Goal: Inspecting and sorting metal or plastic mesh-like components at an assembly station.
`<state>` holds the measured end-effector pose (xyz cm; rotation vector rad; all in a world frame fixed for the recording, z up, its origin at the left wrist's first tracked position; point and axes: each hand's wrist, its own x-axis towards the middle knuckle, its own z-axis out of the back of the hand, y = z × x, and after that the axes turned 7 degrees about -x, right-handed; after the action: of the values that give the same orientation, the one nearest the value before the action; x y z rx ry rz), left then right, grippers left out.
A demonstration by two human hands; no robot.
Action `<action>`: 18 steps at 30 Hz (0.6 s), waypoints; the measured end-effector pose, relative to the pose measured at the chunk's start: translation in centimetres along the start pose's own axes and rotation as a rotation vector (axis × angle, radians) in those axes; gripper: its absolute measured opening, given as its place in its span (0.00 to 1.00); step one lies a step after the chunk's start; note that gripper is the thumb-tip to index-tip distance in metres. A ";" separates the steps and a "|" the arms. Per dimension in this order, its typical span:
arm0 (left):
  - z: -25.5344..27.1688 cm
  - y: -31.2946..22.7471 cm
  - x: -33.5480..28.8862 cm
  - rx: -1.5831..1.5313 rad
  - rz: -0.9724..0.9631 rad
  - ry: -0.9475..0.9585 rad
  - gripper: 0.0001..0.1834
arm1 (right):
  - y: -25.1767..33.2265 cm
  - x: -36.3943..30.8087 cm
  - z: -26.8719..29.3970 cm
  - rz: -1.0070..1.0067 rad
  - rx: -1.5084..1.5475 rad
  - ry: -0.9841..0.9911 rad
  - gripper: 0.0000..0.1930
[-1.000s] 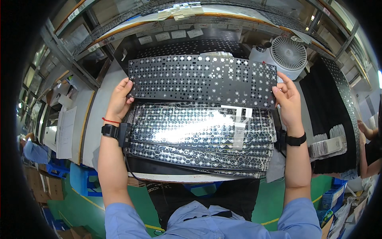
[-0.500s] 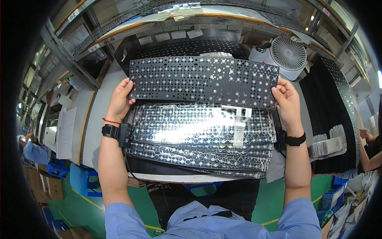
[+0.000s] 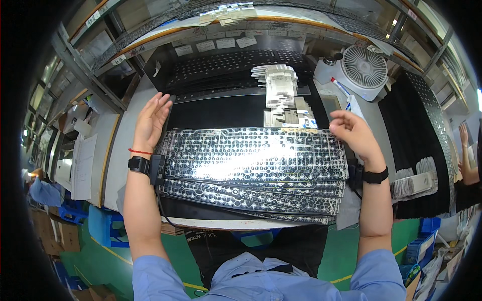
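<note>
A stack of keyboard membrane sheets (image 3: 231, 173), clear with dark round contacts and printed silvery traces, lies in front of me, its lower layers fanned out toward me. My left hand (image 3: 152, 118) is by the far left corner of the stack, its fingers stretched out and holding nothing. Near the far right corner my right hand (image 3: 351, 131) is open, with bent fingers apart from the thumb. Glare whitens the middle of the top sheet. Just beyond the stack lies a dark flat surface (image 3: 216, 111), with a heap of pale flexible strips (image 3: 281, 89) to its right.
Perforated black plates (image 3: 221, 65) lie at the back under a shelf (image 3: 281, 21). A white fan (image 3: 365, 70) stands at the back right. On the right, a long black stack (image 3: 409, 120) bears a pile of pale strips (image 3: 414, 185). Another person's arm (image 3: 467, 155) shows at the far right.
The black perforated plate held between both hands has left them; I cannot tell where it lies. Both hands have opened. The pale strips and dark surface it covered now show.
</note>
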<state>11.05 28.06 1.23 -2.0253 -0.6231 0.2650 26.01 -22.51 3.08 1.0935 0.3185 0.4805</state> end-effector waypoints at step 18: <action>-0.4 0.1 -0.9 0.286 0.126 0.224 0.21 | 0.2 0.2 -0.5 0.165 0.075 -0.121 0.04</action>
<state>10.45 27.21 1.34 -1.7879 -0.2995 0.1859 25.89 -21.91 3.02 1.2220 0.1410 0.5498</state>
